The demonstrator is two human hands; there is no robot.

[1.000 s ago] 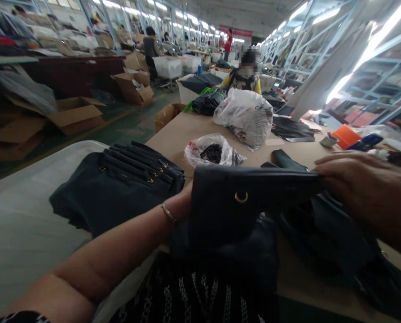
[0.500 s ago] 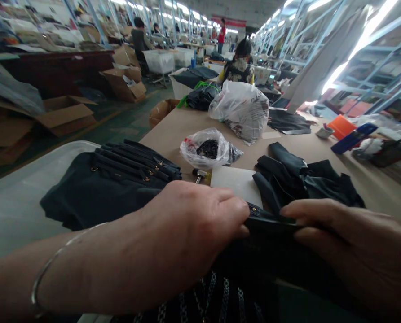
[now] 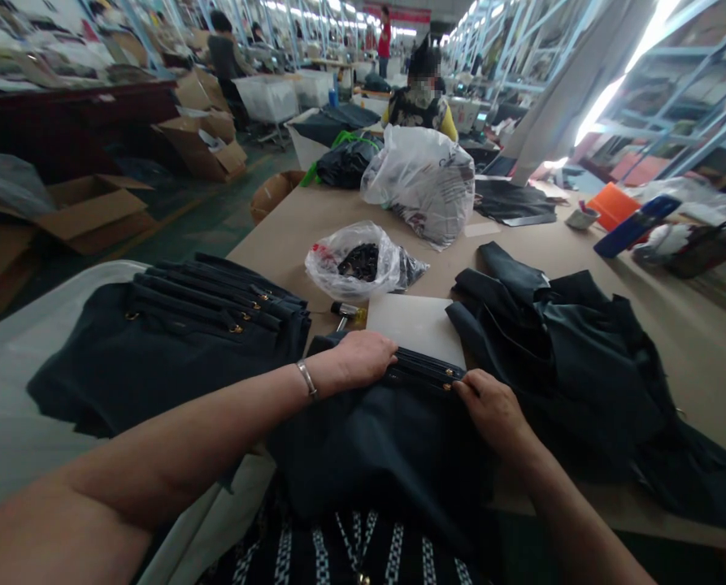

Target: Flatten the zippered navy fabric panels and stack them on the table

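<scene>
A dark navy garment piece [image 3: 393, 431] with small brass studs along its top band lies flat at the near table edge. My left hand [image 3: 359, 357] presses on the left end of that band, fingers curled over it. My right hand [image 3: 490, 402] rests on the right end, fingertips at the studs. A white board [image 3: 417, 325] lies just beyond the band. To the left, a stack of similar dark pieces [image 3: 173, 341] lies on a white surface. A loose heap of dark fabric [image 3: 570, 349] sits to the right.
A clear bag of small dark parts [image 3: 354, 268] and a larger plastic bag [image 3: 423, 183] stand farther back on the table [image 3: 289, 231]. A small hammer [image 3: 345, 311] lies by the board. A seated person [image 3: 420, 101] works at the far end. Cardboard boxes [image 3: 94, 207] sit on the floor at left.
The dark piece, held up a second ago, now lies flat on the table. Both hands have moved down and away from the camera onto its studded band.
</scene>
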